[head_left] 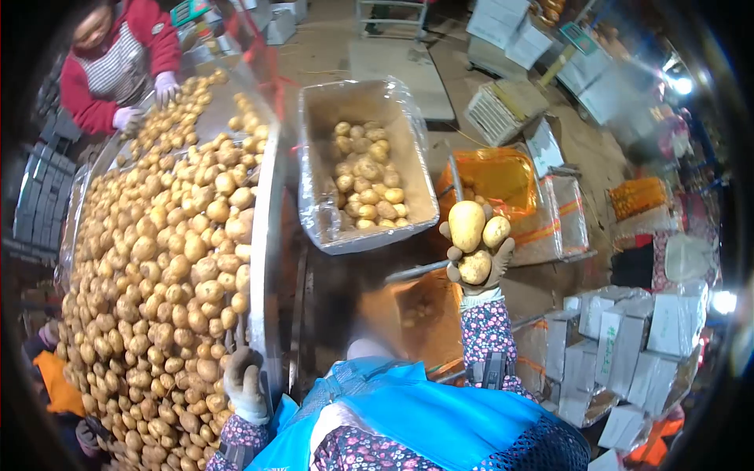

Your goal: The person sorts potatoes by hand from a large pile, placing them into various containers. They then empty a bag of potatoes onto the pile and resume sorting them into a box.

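Near the top of an orange-lined box [499, 180], my right hand [488, 287], in a grey-palmed glove, is raised with its fingers around three potatoes [467, 226], one large and two smaller. My left hand [247, 383], also gloved, is at the metal rim [260, 306] of the sorting table, beside the big heap of potatoes [169, 275]. Its fingers stretch toward the heap and look partly spread, with nothing visible in them. A plastic-lined carton [369, 98] with several potatoes in it stands ahead, between my hands.
Across the table's far end, a person [118, 67] in a red top and pale gloves has both hands at the potatoes. Another orange-lined box [424, 314] sits below my right arm. White cartons [628, 345] are stacked at the right, and a white crate [499, 110] stands farther back.
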The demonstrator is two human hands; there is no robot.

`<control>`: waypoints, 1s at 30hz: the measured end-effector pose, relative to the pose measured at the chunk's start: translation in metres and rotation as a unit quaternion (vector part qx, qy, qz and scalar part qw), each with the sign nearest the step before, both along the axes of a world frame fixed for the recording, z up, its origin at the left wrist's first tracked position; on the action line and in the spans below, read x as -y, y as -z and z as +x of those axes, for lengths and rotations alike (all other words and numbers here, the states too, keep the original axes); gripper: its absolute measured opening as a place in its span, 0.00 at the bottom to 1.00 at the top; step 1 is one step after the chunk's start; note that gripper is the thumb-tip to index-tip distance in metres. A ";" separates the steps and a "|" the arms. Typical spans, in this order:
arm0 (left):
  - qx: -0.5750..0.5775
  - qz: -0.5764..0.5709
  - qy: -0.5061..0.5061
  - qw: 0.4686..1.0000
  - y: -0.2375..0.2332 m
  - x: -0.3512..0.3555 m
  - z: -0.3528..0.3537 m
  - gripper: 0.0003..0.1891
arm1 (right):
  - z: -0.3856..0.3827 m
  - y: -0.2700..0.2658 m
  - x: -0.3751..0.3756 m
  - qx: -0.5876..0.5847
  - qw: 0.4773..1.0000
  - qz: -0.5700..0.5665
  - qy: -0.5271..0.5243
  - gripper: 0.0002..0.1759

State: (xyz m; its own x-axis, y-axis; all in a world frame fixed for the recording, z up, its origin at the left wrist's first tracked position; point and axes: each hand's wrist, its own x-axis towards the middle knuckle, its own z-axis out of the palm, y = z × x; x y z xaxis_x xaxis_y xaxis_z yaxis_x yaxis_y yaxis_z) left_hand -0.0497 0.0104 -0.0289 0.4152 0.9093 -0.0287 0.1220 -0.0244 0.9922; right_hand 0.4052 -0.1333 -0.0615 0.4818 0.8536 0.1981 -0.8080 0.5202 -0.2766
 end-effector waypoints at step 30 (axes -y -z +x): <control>-0.165 -0.048 -0.395 0.903 -0.056 0.148 -0.201 0.14 | -0.311 -0.088 -0.167 0.517 0.774 -0.221 -0.292 0.18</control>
State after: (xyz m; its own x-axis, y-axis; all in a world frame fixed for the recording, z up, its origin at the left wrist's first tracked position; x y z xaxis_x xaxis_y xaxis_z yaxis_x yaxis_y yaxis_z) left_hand -0.2502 -0.1381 0.0275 -0.4066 0.9049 -0.1257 0.3527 0.2824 0.8921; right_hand 0.0942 0.0334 0.0267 -0.2326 0.9605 -0.1527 -0.0978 -0.1793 -0.9789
